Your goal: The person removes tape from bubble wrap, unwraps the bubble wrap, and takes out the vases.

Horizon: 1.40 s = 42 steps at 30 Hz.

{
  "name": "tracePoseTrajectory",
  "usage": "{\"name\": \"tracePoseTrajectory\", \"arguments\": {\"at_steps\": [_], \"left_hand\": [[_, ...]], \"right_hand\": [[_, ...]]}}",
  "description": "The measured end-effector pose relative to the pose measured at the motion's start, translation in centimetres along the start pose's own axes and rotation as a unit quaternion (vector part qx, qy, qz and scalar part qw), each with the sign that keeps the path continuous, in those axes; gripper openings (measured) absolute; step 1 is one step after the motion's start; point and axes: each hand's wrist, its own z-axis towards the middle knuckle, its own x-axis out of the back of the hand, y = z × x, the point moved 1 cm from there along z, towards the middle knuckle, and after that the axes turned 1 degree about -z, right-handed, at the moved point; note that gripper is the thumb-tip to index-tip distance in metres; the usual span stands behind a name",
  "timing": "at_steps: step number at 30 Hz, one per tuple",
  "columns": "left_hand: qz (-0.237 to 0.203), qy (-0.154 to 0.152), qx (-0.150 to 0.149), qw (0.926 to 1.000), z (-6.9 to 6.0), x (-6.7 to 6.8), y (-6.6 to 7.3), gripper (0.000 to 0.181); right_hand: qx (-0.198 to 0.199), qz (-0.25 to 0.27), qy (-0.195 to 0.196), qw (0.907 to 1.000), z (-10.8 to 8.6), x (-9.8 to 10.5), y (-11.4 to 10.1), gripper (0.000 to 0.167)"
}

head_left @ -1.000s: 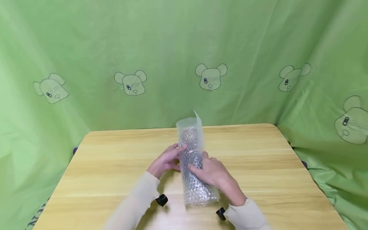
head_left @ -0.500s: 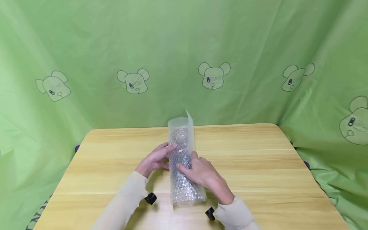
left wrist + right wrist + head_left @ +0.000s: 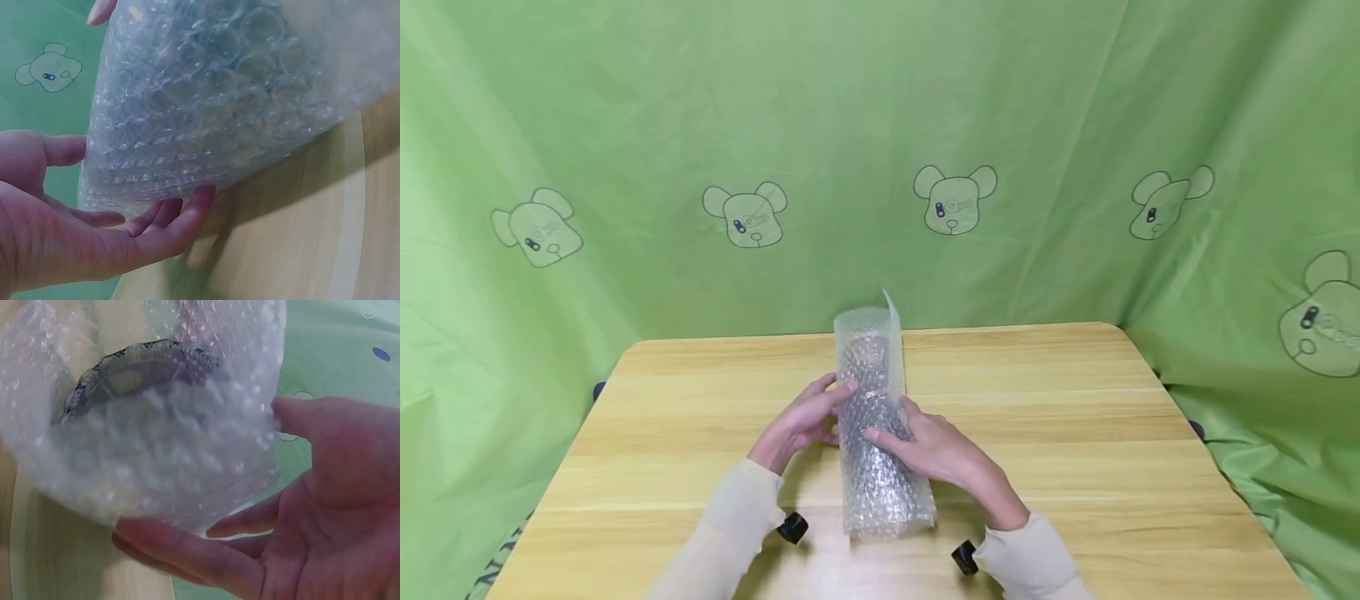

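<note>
Clear bubble wrap (image 3: 880, 492) is rolled lengthwise around a glass object, held above the table. Through the wrap's near end, the right wrist view shows the glass object's round rim or base (image 3: 134, 369), dark and ridged; its exact kind is hard to tell. My left hand (image 3: 801, 421) grips the roll's left side, thumb on top. In the left wrist view, its fingers (image 3: 187, 225) curl under the bubble wrap (image 3: 206, 112). My right hand (image 3: 943, 450) holds the right side, thumb across the top; its fingers (image 3: 187, 550) support the roll from below.
The wooden table (image 3: 1075, 433) lies beneath the roll. Behind it and at both sides hangs a green curtain (image 3: 850, 108) printed with bear faces. A loose flap of wrap stands up at the roll's far end. Small black devices (image 3: 792, 527) sit at both wrists.
Both hands and the wrapped roll have shifted left in the head view, mostly during the first half second. The right hand has since moved very slightly right along the wrap. Both grips persist.
</note>
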Motion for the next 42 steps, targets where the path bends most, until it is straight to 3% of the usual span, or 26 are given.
{"name": "tracePoseTrajectory", "arguments": {"at_steps": [9, 16, 24, 28, 31, 34, 37, 42], "left_hand": [[0.035, -0.010, -0.058, 0.9976, -1.4, -0.4, -0.2, 0.067], [0.069, -0.010, -0.103, 0.9922, -2.0, -1.2, 0.3, 0.084], [0.135, -0.038, -0.110, 0.9841, -3.1, -1.8, 0.5, 0.116], [0.176, -0.042, -0.124, 0.9755, -3.5, -2.2, 0.8, 0.122], [0.191, -0.037, -0.121, 0.9734, -3.8, -2.2, 0.8, 0.125], [0.188, -0.033, -0.116, 0.9747, -4.0, -2.2, 0.6, 0.126], [0.185, -0.035, -0.118, 0.9750, -4.0, -2.1, 0.5, 0.126], [0.177, -0.056, -0.139, 0.9728, -3.8, -2.2, 0.5, 0.123]], "right_hand": [[0.024, 0.047, -0.015, 0.9985, -0.2, 0.7, 1.6, 0.089], [0.040, 0.087, -0.034, 0.9948, 0.1, 1.2, 2.8, 0.080], [0.050, 0.143, -0.063, 0.9865, 0.2, 1.5, 3.9, 0.075], [0.047, 0.156, -0.064, 0.9846, 0.2, 1.7, 4.2, 0.074], [0.051, 0.148, -0.061, 0.9858, 0.4, 2.1, 4.2, 0.071], [0.071, 0.117, -0.042, 0.9897, 0.6, 2.5, 4.3, 0.065], [0.118, 0.065, 0.004, 0.9909, 1.1, 3.2, 4.2, 0.054], [0.206, 0.033, 0.080, 0.9747, 2.0, 4.3, 3.5, 0.036]]}}
